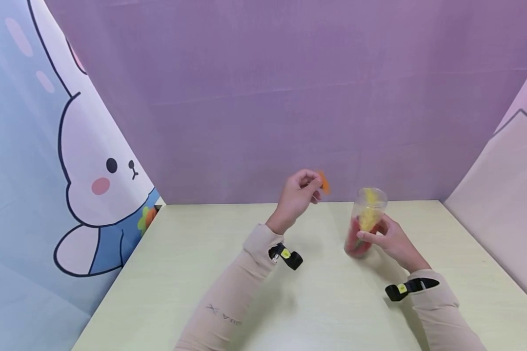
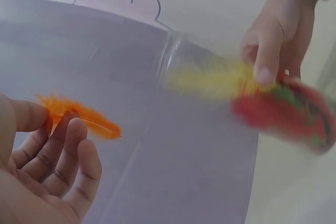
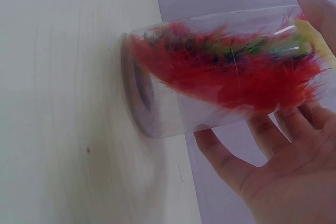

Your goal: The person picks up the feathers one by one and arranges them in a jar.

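My left hand point(image 1: 299, 195) pinches an orange feather point(image 2: 86, 119) between thumb and forefinger, raised above the far part of the table. To its right, my right hand point(image 1: 393, 241) grips a clear plastic jar point(image 1: 355, 214) with fingers round one side and thumb across the front. The jar tilts slightly, its base close over the table in the right wrist view. Inside it lie red feathers point(image 3: 226, 82) with some green among them, and a yellow feather point(image 1: 370, 214) reaches up toward the rim. The jar's mouth faces up, with no lid on it in the head view.
The pale wooden table point(image 1: 158, 282) ends at a purple backdrop point(image 1: 312, 97). A curtain with a cartoon rabbit point(image 1: 101, 170) hangs on the left, and a pale pink-and-white panel point(image 1: 509, 195) stands on the right. Black wrist cameras are strapped over both sleeves.
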`<state>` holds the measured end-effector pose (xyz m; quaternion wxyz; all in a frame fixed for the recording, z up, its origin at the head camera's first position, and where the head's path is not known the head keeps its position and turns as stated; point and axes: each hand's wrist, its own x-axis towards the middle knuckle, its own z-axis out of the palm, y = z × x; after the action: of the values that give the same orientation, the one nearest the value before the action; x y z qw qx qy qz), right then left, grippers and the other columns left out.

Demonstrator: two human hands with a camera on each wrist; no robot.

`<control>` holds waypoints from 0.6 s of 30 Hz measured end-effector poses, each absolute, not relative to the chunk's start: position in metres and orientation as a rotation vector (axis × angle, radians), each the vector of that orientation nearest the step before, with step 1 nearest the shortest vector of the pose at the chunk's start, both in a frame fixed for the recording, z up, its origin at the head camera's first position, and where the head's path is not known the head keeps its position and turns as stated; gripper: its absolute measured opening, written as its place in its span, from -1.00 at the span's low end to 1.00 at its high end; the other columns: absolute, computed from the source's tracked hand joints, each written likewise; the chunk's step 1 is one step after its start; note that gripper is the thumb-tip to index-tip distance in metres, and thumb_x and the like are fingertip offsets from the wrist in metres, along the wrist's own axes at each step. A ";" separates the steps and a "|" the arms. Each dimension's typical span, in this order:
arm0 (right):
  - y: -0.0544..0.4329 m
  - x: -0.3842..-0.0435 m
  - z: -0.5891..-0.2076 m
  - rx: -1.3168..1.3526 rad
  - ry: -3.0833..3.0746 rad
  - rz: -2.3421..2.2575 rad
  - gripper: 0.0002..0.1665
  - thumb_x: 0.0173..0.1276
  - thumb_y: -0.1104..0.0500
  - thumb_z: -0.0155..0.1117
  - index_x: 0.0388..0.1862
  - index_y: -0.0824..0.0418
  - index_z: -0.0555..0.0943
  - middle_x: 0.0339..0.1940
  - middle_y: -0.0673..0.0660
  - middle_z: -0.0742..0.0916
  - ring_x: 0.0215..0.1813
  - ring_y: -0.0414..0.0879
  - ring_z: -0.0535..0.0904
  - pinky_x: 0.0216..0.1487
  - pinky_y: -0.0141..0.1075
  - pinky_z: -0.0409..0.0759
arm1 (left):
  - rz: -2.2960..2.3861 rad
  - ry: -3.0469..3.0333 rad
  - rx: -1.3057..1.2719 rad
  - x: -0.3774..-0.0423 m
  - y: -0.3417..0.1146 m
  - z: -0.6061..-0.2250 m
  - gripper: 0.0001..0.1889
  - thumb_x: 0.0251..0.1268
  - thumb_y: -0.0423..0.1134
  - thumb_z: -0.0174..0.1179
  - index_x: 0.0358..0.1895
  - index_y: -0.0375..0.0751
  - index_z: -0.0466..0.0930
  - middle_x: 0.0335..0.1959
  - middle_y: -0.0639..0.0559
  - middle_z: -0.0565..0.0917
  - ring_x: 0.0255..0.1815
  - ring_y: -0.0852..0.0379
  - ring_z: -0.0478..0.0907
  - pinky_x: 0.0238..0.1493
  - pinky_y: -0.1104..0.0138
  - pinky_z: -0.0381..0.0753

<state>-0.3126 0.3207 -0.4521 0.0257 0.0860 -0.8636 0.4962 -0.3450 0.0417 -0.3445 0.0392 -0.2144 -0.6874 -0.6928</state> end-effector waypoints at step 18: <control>0.321 -0.313 -0.453 0.268 -2.669 1.530 -0.20 0.41 -0.10 0.40 0.48 0.17 0.32 0.29 0.17 0.57 0.17 -0.32 0.49 0.17 -0.31 0.42 | -2.296 -2.026 -0.720 -0.325 0.092 -0.339 -0.88 0.52 -0.27 0.18 -0.12 -0.27 0.62 -0.30 0.02 0.75 -0.49 0.22 0.63 -0.39 0.40 0.65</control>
<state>-0.3133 0.3209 -0.4533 0.0270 0.0867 -0.8640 0.4952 -0.3253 0.0924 -0.3393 -0.0020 -0.2288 -0.6440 -0.7300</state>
